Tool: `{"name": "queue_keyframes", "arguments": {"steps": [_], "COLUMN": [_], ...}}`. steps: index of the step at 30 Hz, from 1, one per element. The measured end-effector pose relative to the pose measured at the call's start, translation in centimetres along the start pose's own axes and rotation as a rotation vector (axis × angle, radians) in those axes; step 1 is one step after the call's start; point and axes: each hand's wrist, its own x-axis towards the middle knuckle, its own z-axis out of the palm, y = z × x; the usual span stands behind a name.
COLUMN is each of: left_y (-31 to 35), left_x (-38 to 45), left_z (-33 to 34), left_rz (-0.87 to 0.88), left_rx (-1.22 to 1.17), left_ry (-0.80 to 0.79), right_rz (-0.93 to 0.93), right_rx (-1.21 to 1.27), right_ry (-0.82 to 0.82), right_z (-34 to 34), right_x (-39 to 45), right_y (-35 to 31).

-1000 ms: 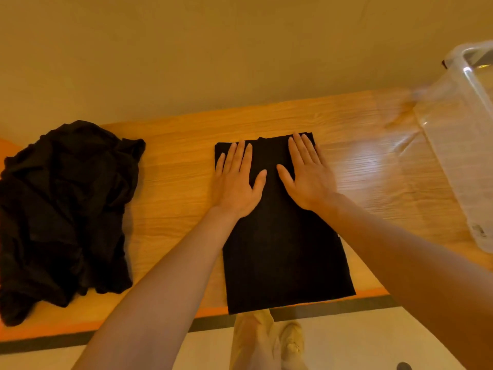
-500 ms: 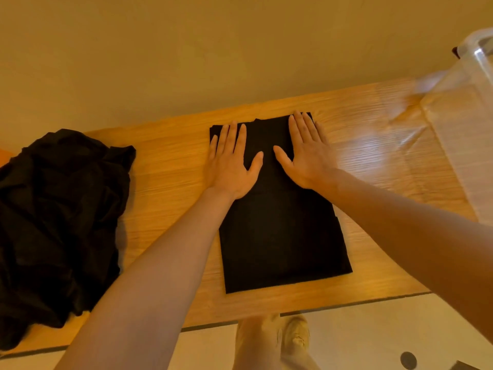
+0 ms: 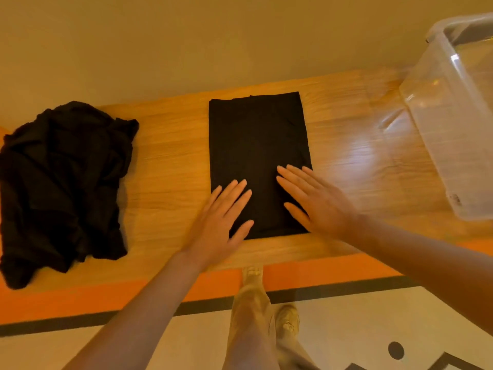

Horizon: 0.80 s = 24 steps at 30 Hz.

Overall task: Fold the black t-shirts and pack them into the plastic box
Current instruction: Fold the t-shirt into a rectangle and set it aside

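2 hands (image 3: 269,209) flat on t-shirt (image 3: 257,145); box (image 3: 453,124) cropped.

A wooden bench (image 3: 170,161) with an orange front edge carries three things; a folded black t-shirt (image 3: 256,145) lies flat at its middle; a crumpled heap of black t-shirts (image 3: 61,182) sits at its left end; a clear plastic box (image 3: 453,124) stands at its right end
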Motion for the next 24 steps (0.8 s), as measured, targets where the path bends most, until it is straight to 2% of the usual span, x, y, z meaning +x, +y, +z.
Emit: {"name": "queue_keyframes", "arguments": {"steps": [4,9,13,18,24], "left_y": [1.6,3.0,3.4,4.0,4.2], "left_x": [-4.9,-8.2,-10.3,-11.6,-12.3], "left_z": [0.9,1.8,2.5,2.2,1.0], "left_rz": [-0.024,0.011,0.099,0.154,0.095], "left_rx": [0.006,0.141,0.234,0.148,-0.001], "left_ry": [-0.019,-0.041,0.069,0.21,0.278], "right_rz": [-0.014,-0.037,-0.136,-0.181,-0.188], "right_rx": [0.003,-0.015,-0.076,0.049,0.253], "right_ry": [-0.009,0.067,0.217,0.372,0.418], "right_z": [2.0,3.8,5.9,5.7,4.7], "right_x": [-5.3,-9.7,-12.3,-13.4,-14.4], "right_y": [-1.4,-2.7,-2.5,-2.4,-2.2]}}
